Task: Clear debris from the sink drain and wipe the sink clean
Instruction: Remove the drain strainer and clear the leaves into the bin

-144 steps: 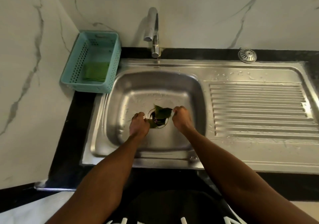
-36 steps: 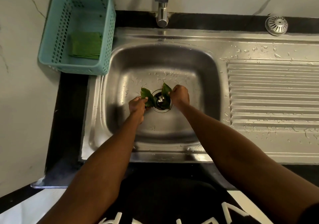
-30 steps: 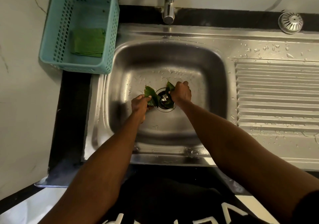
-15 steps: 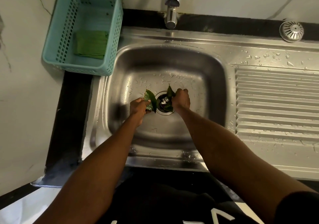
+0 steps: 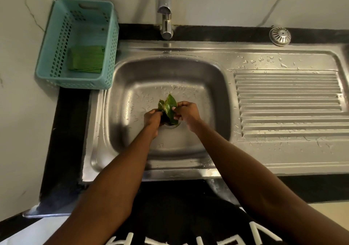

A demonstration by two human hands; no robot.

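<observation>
Black worktop (image 5: 69, 131) along a marble wall, carrying a steel sink (image 5: 283, 156) set into it. Teal basket (image 5: 56, 42) at the far left corner, just beside the basin, holding a folded green cloth (image 5: 86, 58). Tap (image 5: 166, 18) rising at the back edge behind the basin. Round metal strainer (image 5: 280, 36) on the black strip at the far right. Ribbed drainboard (image 5: 287, 101) right of the basin, spotted with water drops.

Dim, warm light; soft glare on sink (image 5: 207, 171) rim; wide-angle bowing at edges; slight softness
</observation>
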